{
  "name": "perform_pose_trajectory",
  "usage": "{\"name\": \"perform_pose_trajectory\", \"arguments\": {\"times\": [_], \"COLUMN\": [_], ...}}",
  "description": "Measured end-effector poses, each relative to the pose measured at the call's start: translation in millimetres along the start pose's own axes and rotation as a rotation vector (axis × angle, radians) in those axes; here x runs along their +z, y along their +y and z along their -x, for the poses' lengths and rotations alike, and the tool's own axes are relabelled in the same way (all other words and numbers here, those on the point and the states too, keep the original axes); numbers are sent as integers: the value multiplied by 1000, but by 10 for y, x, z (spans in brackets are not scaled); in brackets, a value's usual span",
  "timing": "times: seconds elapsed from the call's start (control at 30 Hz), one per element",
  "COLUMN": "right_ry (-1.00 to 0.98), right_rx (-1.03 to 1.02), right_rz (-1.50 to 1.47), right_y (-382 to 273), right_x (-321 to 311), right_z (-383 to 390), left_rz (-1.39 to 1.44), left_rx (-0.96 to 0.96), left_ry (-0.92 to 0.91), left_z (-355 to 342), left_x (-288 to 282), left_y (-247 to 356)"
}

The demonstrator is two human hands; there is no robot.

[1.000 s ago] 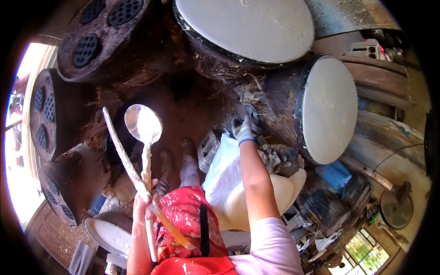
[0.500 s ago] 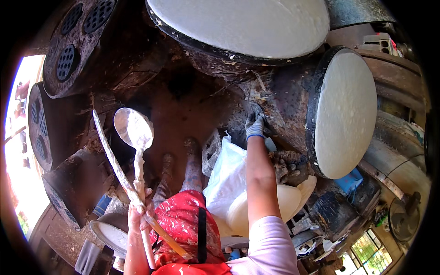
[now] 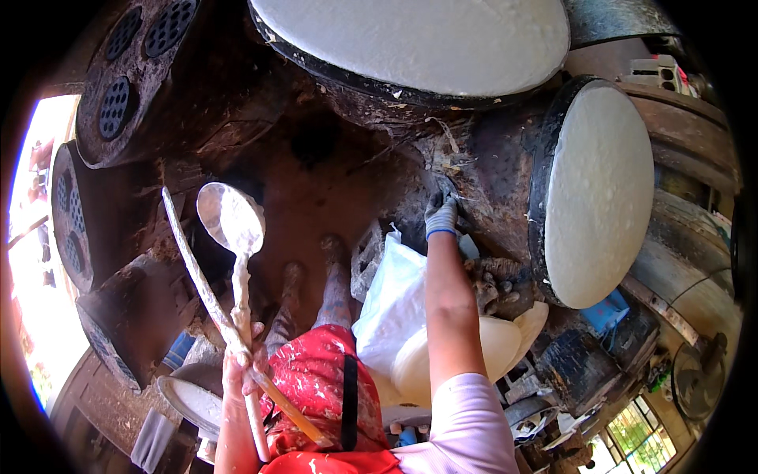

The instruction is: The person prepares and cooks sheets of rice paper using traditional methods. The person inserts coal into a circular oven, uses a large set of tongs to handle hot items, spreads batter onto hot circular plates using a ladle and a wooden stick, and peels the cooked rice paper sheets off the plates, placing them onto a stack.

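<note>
My left hand (image 3: 241,370), bare and smeared with white, is closed round the handles of a batter-coated ladle (image 3: 231,220) and a wooden stick (image 3: 193,265), which cross in the grip. White batter clings to the ladle's bowl. My right hand (image 3: 440,215), in a grey glove with a blue cuff, reaches low to the foot of a crusty drum stove (image 3: 497,174). Its fingers are bent at a small greyish piece there; what exactly they grip is too dark to make out. A round griddle (image 3: 598,197) spread with white batter tops this stove.
A larger batter-covered griddle (image 3: 418,43) lies ahead. Drums with holed discs (image 3: 117,108) stand at the left. Beneath my right arm are a white plastic sack (image 3: 395,292) and pale round sheets (image 3: 497,344). A concrete block (image 3: 366,259) sits beside the sack.
Both hands keep nearly the same places and hold. The view has shifted very slightly.
</note>
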State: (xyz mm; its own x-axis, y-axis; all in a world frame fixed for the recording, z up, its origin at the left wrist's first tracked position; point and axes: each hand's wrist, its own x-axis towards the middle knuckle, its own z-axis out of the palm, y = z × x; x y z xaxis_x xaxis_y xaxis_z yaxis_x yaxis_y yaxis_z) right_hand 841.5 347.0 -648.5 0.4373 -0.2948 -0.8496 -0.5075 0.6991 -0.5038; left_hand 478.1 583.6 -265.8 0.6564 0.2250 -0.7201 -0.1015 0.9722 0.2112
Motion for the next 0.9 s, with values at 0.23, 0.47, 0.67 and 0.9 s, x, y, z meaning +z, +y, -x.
{"name": "perform_pose_trajectory", "arguments": {"times": [0.23,0.47,0.67,0.9], "right_ry": [84,112,40,72], "right_rx": [101,157,112,43], "right_rz": [111,183,332,288], "right_y": [-98,-34,-151,-12], "right_x": [93,269,144,11], "right_z": [257,1071,880,187], "left_rz": [-43,-17,117,110], "left_rx": [29,137,263,178], "left_ry": [65,56,80,85], "left_z": [96,444,758,631], "left_x": [50,75,-317,-573], "left_y": [40,134,179,55]}}
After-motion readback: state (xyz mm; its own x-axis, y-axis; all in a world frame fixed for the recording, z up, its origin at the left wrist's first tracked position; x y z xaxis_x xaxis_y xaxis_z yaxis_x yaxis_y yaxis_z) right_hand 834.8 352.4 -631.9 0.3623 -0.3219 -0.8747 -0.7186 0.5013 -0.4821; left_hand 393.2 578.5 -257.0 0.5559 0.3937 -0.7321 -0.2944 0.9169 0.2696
